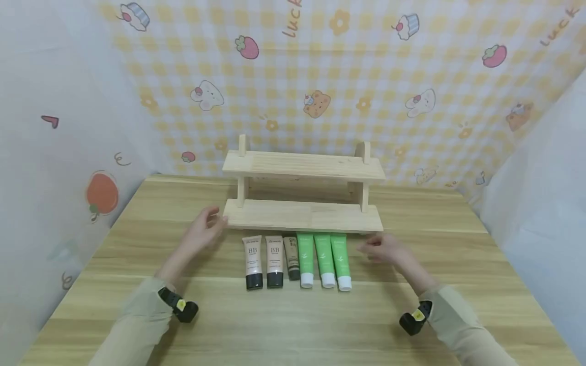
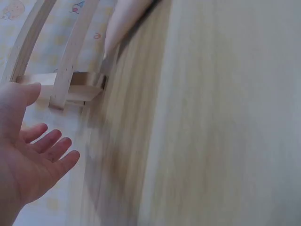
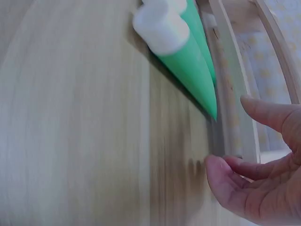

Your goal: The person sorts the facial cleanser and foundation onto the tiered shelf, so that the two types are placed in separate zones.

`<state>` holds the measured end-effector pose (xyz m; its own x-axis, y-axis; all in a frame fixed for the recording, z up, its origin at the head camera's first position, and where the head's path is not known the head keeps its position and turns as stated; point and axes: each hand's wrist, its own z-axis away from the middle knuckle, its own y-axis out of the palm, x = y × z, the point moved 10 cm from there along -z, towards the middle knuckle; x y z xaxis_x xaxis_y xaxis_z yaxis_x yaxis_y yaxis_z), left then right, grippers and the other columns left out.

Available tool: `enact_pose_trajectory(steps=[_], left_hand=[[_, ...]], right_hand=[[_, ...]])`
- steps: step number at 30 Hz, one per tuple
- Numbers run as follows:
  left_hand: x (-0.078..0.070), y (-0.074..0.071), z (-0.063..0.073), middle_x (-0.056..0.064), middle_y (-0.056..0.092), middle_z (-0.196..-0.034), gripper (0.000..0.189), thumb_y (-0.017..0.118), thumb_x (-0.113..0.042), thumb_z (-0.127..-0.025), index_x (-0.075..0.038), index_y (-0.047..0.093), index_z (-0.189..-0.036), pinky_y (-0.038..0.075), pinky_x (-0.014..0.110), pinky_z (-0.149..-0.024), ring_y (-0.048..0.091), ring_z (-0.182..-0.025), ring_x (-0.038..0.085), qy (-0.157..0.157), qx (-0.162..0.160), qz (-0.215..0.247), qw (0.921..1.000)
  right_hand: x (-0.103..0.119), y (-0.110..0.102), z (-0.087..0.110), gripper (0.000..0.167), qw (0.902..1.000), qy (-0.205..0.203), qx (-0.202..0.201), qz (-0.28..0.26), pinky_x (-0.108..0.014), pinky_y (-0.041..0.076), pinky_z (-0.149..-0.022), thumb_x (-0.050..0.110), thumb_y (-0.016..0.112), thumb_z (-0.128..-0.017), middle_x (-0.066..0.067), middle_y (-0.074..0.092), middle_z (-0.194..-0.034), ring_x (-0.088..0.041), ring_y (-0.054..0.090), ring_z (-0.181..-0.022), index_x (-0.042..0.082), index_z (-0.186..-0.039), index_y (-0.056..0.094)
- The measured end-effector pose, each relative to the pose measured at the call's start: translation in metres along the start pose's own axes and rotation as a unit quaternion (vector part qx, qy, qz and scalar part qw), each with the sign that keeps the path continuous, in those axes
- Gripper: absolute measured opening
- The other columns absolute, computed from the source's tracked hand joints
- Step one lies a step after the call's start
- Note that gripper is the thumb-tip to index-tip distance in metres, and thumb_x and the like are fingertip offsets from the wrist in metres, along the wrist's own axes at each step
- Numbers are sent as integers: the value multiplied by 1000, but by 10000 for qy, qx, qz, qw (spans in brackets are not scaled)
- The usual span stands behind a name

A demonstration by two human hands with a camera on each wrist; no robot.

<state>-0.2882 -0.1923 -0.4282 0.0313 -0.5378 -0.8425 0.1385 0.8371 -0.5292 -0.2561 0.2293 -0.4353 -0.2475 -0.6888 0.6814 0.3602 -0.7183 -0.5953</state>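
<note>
A two-tier wooden shelf (image 1: 302,216) stands at the back of the table with bare boards. My left hand (image 1: 207,230) is at the left end of its lower board, fingers loosely bent and holding nothing. On the other side my right hand (image 1: 382,248) hovers near the lower board's right end, its fingers relaxed with nothing between them. Tubes lie in a row before the shelf: two beige BB cream tubes (image 1: 253,262) with black caps, a small brown tube (image 1: 291,256), and three green tubes (image 1: 324,259) with white caps. In the right wrist view a green tube (image 3: 188,70) lies beyond the fingertips.
The wood-grain table (image 1: 293,325) spreads in front of the tubes. Behind the shelf hangs a yellow checked cloth (image 1: 293,66) with cartoon prints. White cloth (image 1: 59,213) closes off both sides. Each wrist wears a small black camera (image 1: 185,310).
</note>
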Motion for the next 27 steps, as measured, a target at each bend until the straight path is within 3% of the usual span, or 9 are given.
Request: enact_pose_trajectory(steps=[5,13,17,22,27], left_hand=[[0,4,-16,28,25,-145,68,46,-37,-94,3,18,-142,34,50,-107,30,-132,42,-219,-165,436,9987],[8,5,-30,26,29,-144,59,49,-24,-94,1,24,-141,35,46,-108,33,-132,39,-518,-526,871,9935],[7,7,-31,25,27,-145,58,46,-23,-95,1,22,-142,35,45,-108,32,-132,40,-482,-370,825,9947],[1,10,-31,25,25,-146,58,43,-24,-97,1,18,-143,34,47,-108,31,-132,43,-465,-171,609,9969],[2,11,-31,24,23,-148,58,43,-22,-97,1,17,-143,31,47,-110,28,-133,42,-530,-95,690,9962]], right_hand=[[11,26,-5,57,9992,-82,285,-275,-30,58,-74,22,64,-85,-26,55,-111,-22,63,-87,-15,-123,44],[18,46,-14,67,9994,87,319,-74,-29,58,-70,19,69,-81,-25,54,-112,-21,62,-84,-15,-129,37],[21,52,-15,61,9996,108,269,65,-30,58,-64,20,65,-84,-29,54,-114,-24,64,-80,-16,-125,38],[24,58,-14,47,9995,33,292,76,-31,58,-59,18,59,-87,-27,58,-105,-22,65,-72,-14,-117,44],[20,59,-13,45,9982,92,471,-358,-33,59,-61,16,59,-86,-22,58,-99,-22,65,-73,-14,-117,44]])
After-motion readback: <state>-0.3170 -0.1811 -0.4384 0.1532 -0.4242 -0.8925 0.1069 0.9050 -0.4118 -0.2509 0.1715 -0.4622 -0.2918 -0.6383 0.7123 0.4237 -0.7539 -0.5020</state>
